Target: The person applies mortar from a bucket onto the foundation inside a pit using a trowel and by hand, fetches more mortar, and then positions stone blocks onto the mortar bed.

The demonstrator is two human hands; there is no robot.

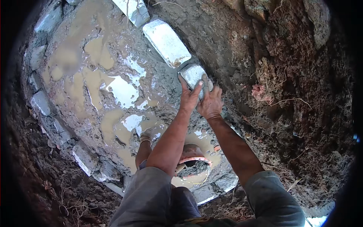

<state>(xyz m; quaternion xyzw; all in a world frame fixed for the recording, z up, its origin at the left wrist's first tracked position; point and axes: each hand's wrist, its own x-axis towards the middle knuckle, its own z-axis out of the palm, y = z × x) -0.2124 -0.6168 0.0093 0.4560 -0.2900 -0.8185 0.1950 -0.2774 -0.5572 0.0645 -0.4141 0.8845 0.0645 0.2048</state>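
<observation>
My left hand (189, 97) and my right hand (210, 101) are closed side by side on a pale grey brick (192, 75). It sits low against the earth wall at the end of a row of bricks. My left fingers reach along its left side and the thumb lies near its front corner. My right fingers grip its right and near side; some fingertips are hidden. Just beyond it lies a longer whitish brick (167, 42), with a narrow mortar-like gap between them. Another pale brick (132, 11) follows at the top.
A bucket (192, 151) of grey mortar stands near my legs. Muddy puddles (123, 90) cover the pit floor. More bricks (41, 103) curve along the left edge. The earth wall (280, 87) with hanging roots rises steeply on the right.
</observation>
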